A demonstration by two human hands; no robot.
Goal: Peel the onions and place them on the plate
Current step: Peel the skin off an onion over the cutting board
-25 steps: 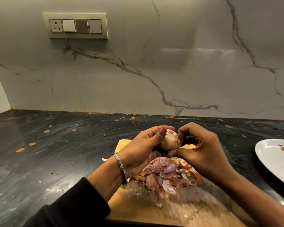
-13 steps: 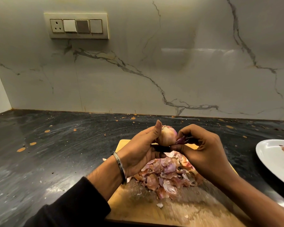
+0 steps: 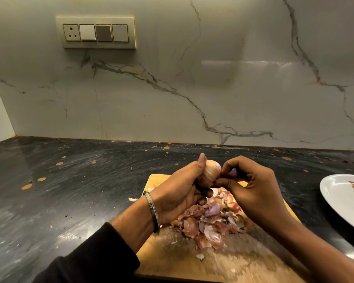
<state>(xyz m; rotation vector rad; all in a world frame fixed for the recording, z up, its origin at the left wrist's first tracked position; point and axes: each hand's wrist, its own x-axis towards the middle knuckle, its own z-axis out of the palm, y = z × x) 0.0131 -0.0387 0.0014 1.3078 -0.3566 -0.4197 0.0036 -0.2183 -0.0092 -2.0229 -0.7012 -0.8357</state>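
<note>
My left hand (image 3: 178, 190) grips the onion (image 3: 209, 174), fingers curled round it, thumb up along its left side. I hold it in the air, just above the far end of the board (image 3: 223, 262). My right hand (image 3: 253, 190) is on the right side of the onion & pinches a bit of purple skin (image 3: 232, 173) w/ thumb & fingers. Both hands touch the onion, so they're close together.

Under my hands there's a pile of peels (image 3: 208, 221) on the board, pink, purple & brown. A few small bits lie nearer to me on the wood.

The plate (image 3: 339, 203) is on the counter (image 3: 70, 190) at the right edge, apart from the board. It's white w/ something red on it; can't tell what.

I've got a bangle (image 3: 151, 211) on my left wrist & a black sleeve (image 3: 94, 266). The counter is dark w/ little orange spots. A switch panel (image 3: 96, 32) is up on the wall.
</note>
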